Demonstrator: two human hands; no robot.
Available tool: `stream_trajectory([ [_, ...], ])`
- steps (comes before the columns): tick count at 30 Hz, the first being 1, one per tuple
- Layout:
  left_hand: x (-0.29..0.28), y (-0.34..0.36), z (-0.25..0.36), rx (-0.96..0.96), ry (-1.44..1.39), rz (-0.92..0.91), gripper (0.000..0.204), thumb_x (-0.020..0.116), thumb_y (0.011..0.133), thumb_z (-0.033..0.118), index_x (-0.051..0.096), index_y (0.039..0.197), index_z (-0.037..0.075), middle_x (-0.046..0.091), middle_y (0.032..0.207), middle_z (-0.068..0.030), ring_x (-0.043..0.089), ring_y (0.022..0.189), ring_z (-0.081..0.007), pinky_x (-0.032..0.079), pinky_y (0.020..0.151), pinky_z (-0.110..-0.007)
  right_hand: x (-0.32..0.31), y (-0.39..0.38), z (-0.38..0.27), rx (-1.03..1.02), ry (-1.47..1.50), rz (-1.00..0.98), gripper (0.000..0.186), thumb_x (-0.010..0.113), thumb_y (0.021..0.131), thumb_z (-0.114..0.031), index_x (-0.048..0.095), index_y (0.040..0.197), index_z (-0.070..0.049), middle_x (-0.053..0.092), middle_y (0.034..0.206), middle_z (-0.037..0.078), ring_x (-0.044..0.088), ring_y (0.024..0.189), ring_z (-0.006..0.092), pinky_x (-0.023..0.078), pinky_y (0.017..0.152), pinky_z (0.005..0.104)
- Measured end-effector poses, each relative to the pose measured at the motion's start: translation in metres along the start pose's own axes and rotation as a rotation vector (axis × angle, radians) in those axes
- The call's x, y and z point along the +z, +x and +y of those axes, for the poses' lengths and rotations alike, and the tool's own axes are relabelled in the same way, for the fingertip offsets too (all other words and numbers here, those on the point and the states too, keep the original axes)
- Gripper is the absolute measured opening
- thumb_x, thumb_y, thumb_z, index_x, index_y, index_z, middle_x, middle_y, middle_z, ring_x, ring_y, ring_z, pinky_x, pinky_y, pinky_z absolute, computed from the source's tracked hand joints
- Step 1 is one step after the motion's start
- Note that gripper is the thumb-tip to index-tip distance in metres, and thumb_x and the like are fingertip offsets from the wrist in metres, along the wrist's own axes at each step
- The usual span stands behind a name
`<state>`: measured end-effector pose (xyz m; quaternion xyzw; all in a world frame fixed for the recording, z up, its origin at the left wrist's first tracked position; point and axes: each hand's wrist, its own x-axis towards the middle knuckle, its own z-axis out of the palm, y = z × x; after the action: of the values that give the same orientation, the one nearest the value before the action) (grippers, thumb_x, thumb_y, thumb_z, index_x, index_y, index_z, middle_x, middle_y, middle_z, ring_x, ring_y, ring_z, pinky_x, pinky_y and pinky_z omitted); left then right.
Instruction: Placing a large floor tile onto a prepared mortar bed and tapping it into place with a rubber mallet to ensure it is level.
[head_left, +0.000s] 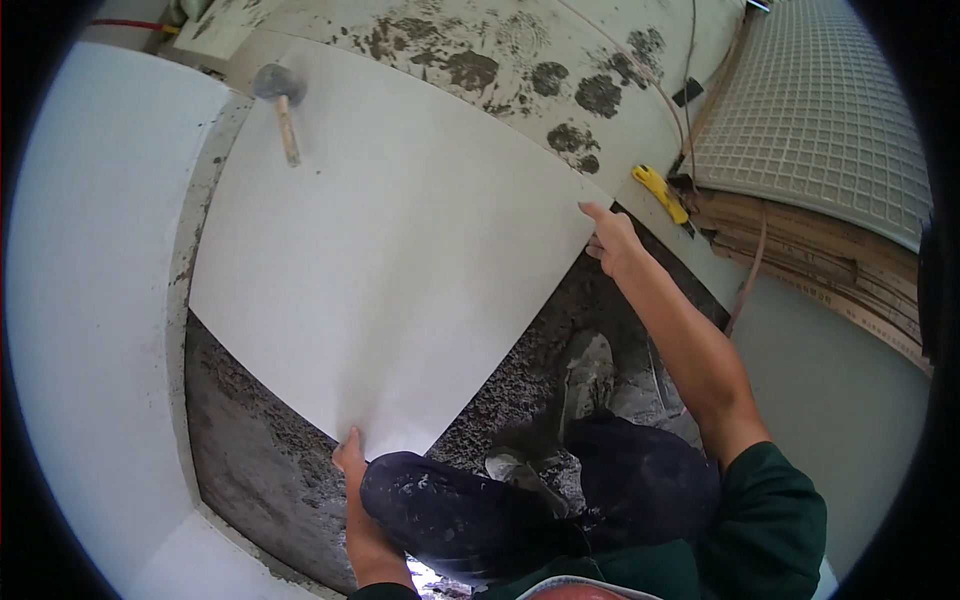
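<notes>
Dark-green cloth shirt [770, 510] loomed, cut off; bare left hand [350, 453], fingers mostly hidden, gripped the large white rectangular tile [390, 240], over dark gritty mortar [515, 385], nearside; bare right hand [614, 240], well apart, clamped its right corner.

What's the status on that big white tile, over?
Left hand gripping near end, right hand gripping by right corner. White tile partly covering dark, rough floor. Mallet lying on top.

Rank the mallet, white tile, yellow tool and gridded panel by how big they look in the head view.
Largest to smallest:
1. White tile
2. Gridded panel, cut off at the picture's top
3. Mallet
4. Yellow tool, only slightly smaller
</notes>
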<state>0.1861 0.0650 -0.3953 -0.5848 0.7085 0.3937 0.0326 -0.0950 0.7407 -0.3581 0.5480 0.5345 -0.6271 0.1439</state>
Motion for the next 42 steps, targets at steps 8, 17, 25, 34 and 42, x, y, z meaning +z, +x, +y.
stream_trajectory([
  [8, 0.015, -0.006, 0.010, -0.027, 0.129, -0.086, 0.059, 0.086, 0.083, 0.031, 0.068, 0.113, -0.016, 0.074, 0.113, -0.0223, 0.070, 0.097, -0.0307, 0.056, 0.087, -0.044, -0.001, -0.005, 0.002, -0.036, -0.067, 0.020, 0.049, 0.078, 0.088, -0.034, 0.065, 0.113, 0.005, 0.062, 0.112, 0.014, 0.056, 0.100, 0.0234, 0.046, 0.085, 0.0400],
  [17, 0.147, -0.052, 0.143, 0.785, 0.570, -0.009, 0.091, 0.070, 0.093, 0.052, 0.037, 0.152, -0.009, 0.029, 0.162, -0.0300, 0.027, 0.152, -0.0423, 0.026, 0.125, -0.050, -0.007, -0.029, 0.000, 0.021, 0.060, 0.024, 0.054, 0.074, 0.092, -0.032, 0.060, 0.127, 0.007, 0.057, 0.137, 0.022, 0.045, 0.136, 0.0335, 0.024, 0.118, 0.0563],
  [25, 0.255, -0.024, 0.271, 1.119, 0.773, -0.043, 0.093, 0.050, 0.102, 0.058, 0.022, 0.159, -0.009, 0.017, 0.167, -0.0315, 0.012, 0.157, -0.0439, 0.011, 0.128, -0.053, -0.010, -0.052, -0.017, -0.059, 0.166, -0.120, 0.062, 0.074, 0.089, -0.035, 0.059, 0.135, 0.003, 0.059, 0.136, 0.013, 0.051, 0.127, 0.0286, 0.039, 0.110, 0.0461],
  [34, 0.247, -0.024, 0.355, 1.197, 0.730, 0.064, 0.096, 0.043, 0.102, 0.063, 0.016, 0.159, -0.010, 0.014, 0.167, -0.0307, 0.011, 0.157, -0.0435, 0.010, 0.128, -0.054, 0.028, -0.089, -0.016, -0.209, 0.025, -0.049, 0.069, 0.072, 0.092, -0.022, 0.045, 0.148, 0.009, 0.053, 0.148, 0.016, 0.049, 0.136, 0.0289, 0.038, 0.113, 0.0367],
  [42, 0.276, -0.003, 0.424, 1.257, 0.705, 0.077, 0.096, 0.051, 0.099, 0.059, 0.019, 0.158, -0.009, 0.017, 0.167, -0.0299, 0.012, 0.157, -0.0426, 0.011, 0.129, -0.051, 0.194, -0.087, -0.054, -0.957, -0.736, -0.466, 0.084, 0.074, 0.091, -0.031, 0.035, 0.151, 0.014, 0.041, 0.154, 0.034, 0.040, 0.145, 0.0442, 0.032, 0.121, 0.0461],
])
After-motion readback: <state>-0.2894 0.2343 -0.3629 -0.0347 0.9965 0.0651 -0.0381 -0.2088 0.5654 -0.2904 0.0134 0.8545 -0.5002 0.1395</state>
